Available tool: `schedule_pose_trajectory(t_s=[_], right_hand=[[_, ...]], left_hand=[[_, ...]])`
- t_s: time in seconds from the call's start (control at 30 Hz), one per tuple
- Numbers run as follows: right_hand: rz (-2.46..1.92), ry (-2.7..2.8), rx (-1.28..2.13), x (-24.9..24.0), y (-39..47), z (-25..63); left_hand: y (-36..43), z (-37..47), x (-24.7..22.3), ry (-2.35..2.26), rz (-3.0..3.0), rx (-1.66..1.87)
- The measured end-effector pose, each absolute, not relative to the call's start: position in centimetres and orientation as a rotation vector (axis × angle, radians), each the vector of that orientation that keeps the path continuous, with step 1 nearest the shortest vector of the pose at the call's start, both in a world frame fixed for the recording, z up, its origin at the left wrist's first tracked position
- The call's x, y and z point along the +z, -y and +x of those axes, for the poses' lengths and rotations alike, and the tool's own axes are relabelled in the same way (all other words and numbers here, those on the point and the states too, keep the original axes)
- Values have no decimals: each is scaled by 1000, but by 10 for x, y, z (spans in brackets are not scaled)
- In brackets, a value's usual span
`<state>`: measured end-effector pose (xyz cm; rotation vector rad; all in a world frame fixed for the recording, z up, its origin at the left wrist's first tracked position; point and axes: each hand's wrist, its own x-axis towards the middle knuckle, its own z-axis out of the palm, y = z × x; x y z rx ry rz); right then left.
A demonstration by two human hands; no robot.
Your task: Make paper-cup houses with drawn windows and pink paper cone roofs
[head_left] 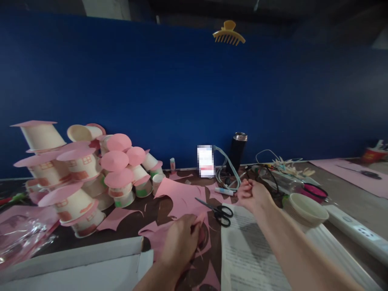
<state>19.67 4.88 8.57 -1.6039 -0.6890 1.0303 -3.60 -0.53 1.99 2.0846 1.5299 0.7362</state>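
My left hand (183, 236) is closed on a small piece of pink paper (200, 221), low over pink paper scraps (157, 238). Its fingertips are partly hidden. My right hand (249, 195) hovers above the top of a printed sheet (242, 250), fingers curled, close to a white glue tube (224, 191). Whether anything lies between those fingers is too small to tell. Black-handled scissors (222, 214) rest between the two hands, blades over a large pink sheet (182, 198) with cut edges.
Stacked paper cups with pink paper tops (81, 161) fill the left. A white box (75, 262) stands front left. Behind are a phone (206, 161) and a black bottle (238, 151); bowls (307, 208) and a power strip (357, 230) lie right.
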Motion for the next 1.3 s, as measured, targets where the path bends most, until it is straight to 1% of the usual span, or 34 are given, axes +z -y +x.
schedule_pose_trajectory(t_s=[0.1,0.17,0.3,0.4,0.5,0.6,0.73,0.87,1.07,1.2,1.3], right_hand=[[-1863,899,1091,68,-41,194],[-2032,1095,1070,61,-33,193],[-2318,1525,898,56,-17,193],[-2410,1824,756,57,-5,193],[-2359,2050,596,62,8,195],[-2269,2152,416,75,14,197],[-2204,2115,140,91,-4,196],[-2213,2061,-84,84,-36,184],[-2177,2090,-143,60,-61,179],[-2004,2065,-131,69,-52,185],[-1818,2056,-53,79,-30,181]], left_hand=[[5,-36,23,-1521,2127,724],[5,-36,24,-1525,2146,722],[7,-37,25,-1525,2159,702],[7,-37,24,-1507,2144,696],[7,-37,23,-1499,2146,726],[6,-37,23,-1503,2134,729],[5,-38,22,-1489,2099,717],[4,-39,20,-1495,2134,710],[2,-39,23,-1509,2166,681],[3,-38,22,-1535,2114,703],[3,-37,21,-1501,2033,723]])
